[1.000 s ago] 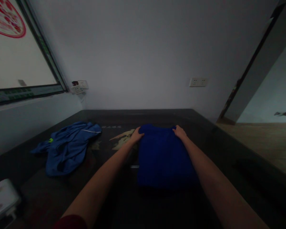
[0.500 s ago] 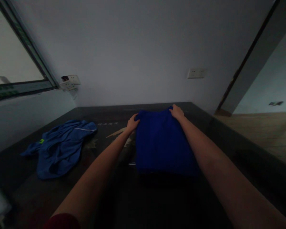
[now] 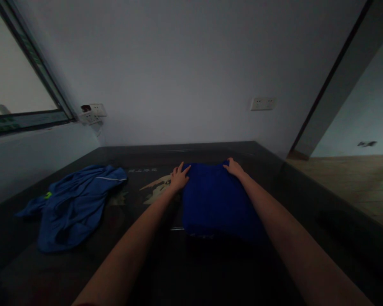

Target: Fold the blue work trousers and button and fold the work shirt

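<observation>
**Bright blue cloth (image 3: pixel 213 195) on a dark surface (image 3: pixel 287 191)**

A pale wall (image 3: pixel 178 76) rises beyond the bright blue cloth, and the dark surface extends on every side of it. Well to the cloth's right, past the edge of the surface, lies a wooden floor (image 3: pixel 370 182); far to its left and higher up is a window (image 3: pixel 22 85). Also left of the cloth, well apart from it, a duller blue garment (image 3: pixel 76 204) lies crumpled, with a white stripe and a small green patch. The bright blue cloth itself rests on the surface, roughly squared, its near edge lost in shadow. Just left of the cloth, a pale printed pattern (image 3: pixel 156 192) shows on the surface.

At the cloth's far left corner, the left hand (image 3: pixel 179 177) has its fingers spread, one fingertip touching the edge. The right hand (image 3: pixel 235 167) pinches the cloth's far right corner between thumb and fingers. A white socket plate (image 3: pixel 263 103) sits on the wall, beyond the cloth and to its right. Small pale lettering (image 3: pixel 142 170) lies left of the cloth's far left corner.
</observation>
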Tool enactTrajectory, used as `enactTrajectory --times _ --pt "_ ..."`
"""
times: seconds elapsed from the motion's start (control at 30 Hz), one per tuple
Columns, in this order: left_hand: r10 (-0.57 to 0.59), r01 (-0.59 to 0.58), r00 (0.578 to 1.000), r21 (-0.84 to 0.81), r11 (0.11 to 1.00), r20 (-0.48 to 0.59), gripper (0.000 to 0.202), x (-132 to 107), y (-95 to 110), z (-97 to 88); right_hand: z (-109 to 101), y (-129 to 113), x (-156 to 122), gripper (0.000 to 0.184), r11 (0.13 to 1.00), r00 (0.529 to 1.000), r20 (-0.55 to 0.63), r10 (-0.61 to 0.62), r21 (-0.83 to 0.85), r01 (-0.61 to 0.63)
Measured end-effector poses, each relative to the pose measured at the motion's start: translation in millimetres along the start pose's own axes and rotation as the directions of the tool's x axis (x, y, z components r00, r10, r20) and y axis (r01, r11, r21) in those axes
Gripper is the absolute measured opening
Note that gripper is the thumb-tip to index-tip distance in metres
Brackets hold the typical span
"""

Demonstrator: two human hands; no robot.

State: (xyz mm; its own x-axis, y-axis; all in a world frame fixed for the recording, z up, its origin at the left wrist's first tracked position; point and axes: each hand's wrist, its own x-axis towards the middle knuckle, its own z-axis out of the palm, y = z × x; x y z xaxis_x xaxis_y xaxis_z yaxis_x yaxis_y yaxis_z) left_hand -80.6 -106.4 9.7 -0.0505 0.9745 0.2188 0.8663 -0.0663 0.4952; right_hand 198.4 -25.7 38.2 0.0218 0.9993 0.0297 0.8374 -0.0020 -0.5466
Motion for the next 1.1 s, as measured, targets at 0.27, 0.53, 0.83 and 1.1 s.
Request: enactTrajectory --times 0.27,0.53,0.83,1.1 --pt "0.03 -0.03 0.999 0.004 1.0 0.039 0.065 7 6 -16.6 -55 44 -39 0.049 0.943 0.97 0.24 -0.035 0.329 -0.047" --pt "0.173 -0.177 0.984 -0.24 0.955 -0.039 0.048 -105 9 -56.2 -84 91 -128 0.039 0.853 0.954 0.274 -0.125 0.52 -0.038" --pt "0.295 -0.11 0.922 -0.562 0.82 0.251 0.086 -218 43 -71.6 -95 117 -229 0.057 0.921 0.942 0.186 -0.28 0.33 0.208" --pt "0.287 -0.135 0.942 -0.588 0.798 0.174 0.088 -217 55 -60.4 -66 101 -248 0.06 0.791 0.965 0.061 -0.254 0.587 0.172"
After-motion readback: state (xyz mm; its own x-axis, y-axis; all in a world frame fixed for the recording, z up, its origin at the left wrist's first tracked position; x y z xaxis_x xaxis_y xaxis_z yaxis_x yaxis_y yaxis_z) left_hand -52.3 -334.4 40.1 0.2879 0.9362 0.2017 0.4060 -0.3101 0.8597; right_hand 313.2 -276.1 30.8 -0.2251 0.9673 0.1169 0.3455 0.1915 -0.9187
